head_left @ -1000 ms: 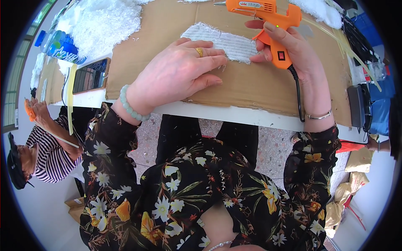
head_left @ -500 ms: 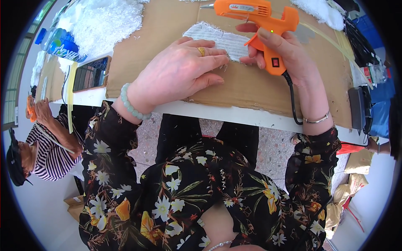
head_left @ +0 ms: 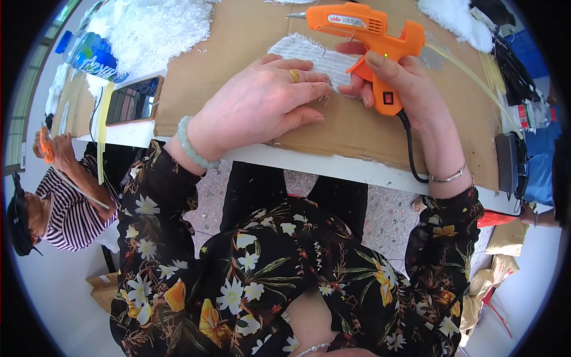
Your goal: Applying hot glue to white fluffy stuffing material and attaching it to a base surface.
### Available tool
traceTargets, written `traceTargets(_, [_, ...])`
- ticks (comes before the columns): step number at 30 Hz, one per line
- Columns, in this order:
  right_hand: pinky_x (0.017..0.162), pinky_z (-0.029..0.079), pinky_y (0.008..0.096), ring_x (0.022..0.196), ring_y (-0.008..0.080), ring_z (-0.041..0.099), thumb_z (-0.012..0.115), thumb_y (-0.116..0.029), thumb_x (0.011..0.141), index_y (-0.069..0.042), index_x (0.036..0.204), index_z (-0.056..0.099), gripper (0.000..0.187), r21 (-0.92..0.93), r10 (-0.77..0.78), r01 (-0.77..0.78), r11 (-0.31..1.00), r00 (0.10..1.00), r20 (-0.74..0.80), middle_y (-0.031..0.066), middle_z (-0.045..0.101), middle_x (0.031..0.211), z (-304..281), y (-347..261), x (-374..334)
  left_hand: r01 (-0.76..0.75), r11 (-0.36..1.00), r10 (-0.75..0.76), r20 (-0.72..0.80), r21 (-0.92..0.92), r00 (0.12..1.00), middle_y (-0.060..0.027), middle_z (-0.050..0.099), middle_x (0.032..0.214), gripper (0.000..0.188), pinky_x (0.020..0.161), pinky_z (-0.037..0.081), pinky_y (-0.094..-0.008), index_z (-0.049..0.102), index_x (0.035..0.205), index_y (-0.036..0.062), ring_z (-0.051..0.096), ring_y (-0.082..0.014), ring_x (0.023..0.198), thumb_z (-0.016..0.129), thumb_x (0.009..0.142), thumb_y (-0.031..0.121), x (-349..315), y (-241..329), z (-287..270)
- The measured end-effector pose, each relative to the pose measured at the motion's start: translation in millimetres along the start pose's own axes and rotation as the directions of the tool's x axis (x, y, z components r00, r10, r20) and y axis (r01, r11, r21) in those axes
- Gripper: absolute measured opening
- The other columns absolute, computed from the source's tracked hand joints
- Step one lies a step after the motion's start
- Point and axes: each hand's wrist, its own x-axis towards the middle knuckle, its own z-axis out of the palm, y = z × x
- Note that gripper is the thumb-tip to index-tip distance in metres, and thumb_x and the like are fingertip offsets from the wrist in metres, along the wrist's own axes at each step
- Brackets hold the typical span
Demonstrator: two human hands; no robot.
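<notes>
A piece of white fabric (head_left: 309, 51) with frayed edges lies on the brown cardboard (head_left: 321, 128). Across its left part rests my left hand (head_left: 264, 98), palm down, fingers stretched out and holding nothing; its fingertips touch the cloth's near edge. My right hand (head_left: 410, 80) is wrapped round the handle of an orange glue gun (head_left: 389, 71), whose small green light shows. The nozzle points left, beyond the fabric. My right fingertips are by the fabric's right end. From the handle's base a black cord runs down toward the table edge.
Fluffy white material (head_left: 160, 35) heaps at the far left, beside a plastic bottle (head_left: 89, 56) and a phone (head_left: 134, 101). More white fluff (head_left: 458, 24) and a dark grey box (head_left: 507, 163) are at right. Another person (head_left: 65, 202) works at left with an orange tool.
The view has shifted slightly, moving the table things a little to the right. Both hands keep nearly the same pose, the left on the fabric and the right round the glue gun.
</notes>
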Motion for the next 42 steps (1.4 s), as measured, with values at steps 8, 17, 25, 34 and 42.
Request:
traceTargets(8, [0.074,0.057,0.0422,0.058,0.0100,0.057,0.053,-0.034,0.092,0.007,0.126,0.046,0.053,0.114,-0.028,0.030,0.993,0.999,-0.021,0.0075,0.059,0.076,-8.6,-7.3,-1.7,0.010,1.000,-0.010,-0.044,-0.001,0.999,-0.0036,0.064,0.106,0.028,0.088,0.044,-0.0400,0.061,0.100,0.0065,0.057,-0.0285,0.107,0.063,0.081,0.028,-3.0,1.0,0.5])
traceTargets(17, [0.080,0.055,0.0419,0.061,0.0115,0.058,0.054,-0.030,0.092,0.008,0.126,0.046,0.051,-0.036,-0.119,0.116,0.993,0.991,-0.068,0.0075,0.060,0.077,-16.8,-16.8,5.9,-0.031,0.999,0.033,-0.056,0.025,0.998,-0.0037,0.064,0.104,0.028,0.087,0.044,-0.0387,0.063,0.097,0.0061,0.056,-0.0257,0.107,0.062,0.082,0.030,-3.2,1.2,-0.2])
traceTargets(25, [0.082,0.054,0.0381,0.062,0.0098,0.059,0.055,-0.031,0.092,0.005,0.120,0.052,0.045,-0.015,-0.048,0.046,0.999,0.993,-0.104,0.0063,0.059,0.078,-6.0,-7.9,37.9,-0.039,0.998,0.041,-0.050,0.047,0.998,-0.0038,0.064,0.103,0.028,0.087,0.043,-0.0383,0.062,0.097,0.0058,0.056,-0.0250,0.108,0.062,0.082,0.030,-2.6,0.6,1.4])
traceTargets(34, [0.079,0.056,0.0354,0.061,0.0099,0.059,0.057,-0.031,0.091,0.004,0.119,0.053,0.045,0.019,0.000,0.002,1.000,0.994,-0.106,0.0062,0.058,0.077,-6.7,-2.8,40.4,-0.030,0.999,0.031,-0.064,0.017,0.997,-0.0042,0.064,0.097,0.026,0.086,0.044,-0.0382,0.061,0.095,0.0057,0.057,-0.0248,0.105,0.061,0.083,0.029,-2.0,3.2,-1.9])
traceTargets(42, [0.079,0.055,0.0349,0.062,0.0091,0.059,0.057,-0.031,0.091,0.004,0.120,0.053,0.045,-0.004,0.010,-0.010,1.000,0.994,-0.111,0.0054,0.058,0.077,-7.3,-0.2,40.7,-0.025,1.000,0.026,-0.064,0.015,0.998,-0.0043,0.065,0.097,0.026,0.086,0.044,-0.0384,0.061,0.095,0.0060,0.057,-0.0249,0.105,0.061,0.083,0.029,-1.9,2.8,-1.7])
